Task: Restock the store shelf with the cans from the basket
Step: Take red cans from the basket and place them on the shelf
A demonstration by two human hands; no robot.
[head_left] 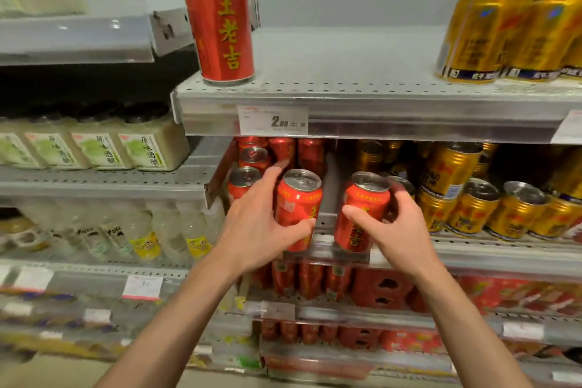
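My left hand (258, 224) grips a red can (297, 205) with yellow writing at the front edge of the middle shelf (504, 257). A second red can (362, 208) stands to its right, and my right hand (400, 227) curls round it. Both cans are upright, with a bare strip of shelf between them. More red cans (252, 164) stand in rows behind my left hand. One tall red can (219, 19) stands alone on the upper shelf (346, 85). The basket is not in view.
Gold cans (497, 208) fill the middle shelf right of my hands, and more gold cans (504, 31) stand at the upper right. Jars (94, 148) and clear bottles (141, 230) fill the shelves on the left. Red packs (315, 280) sit on the shelf below.
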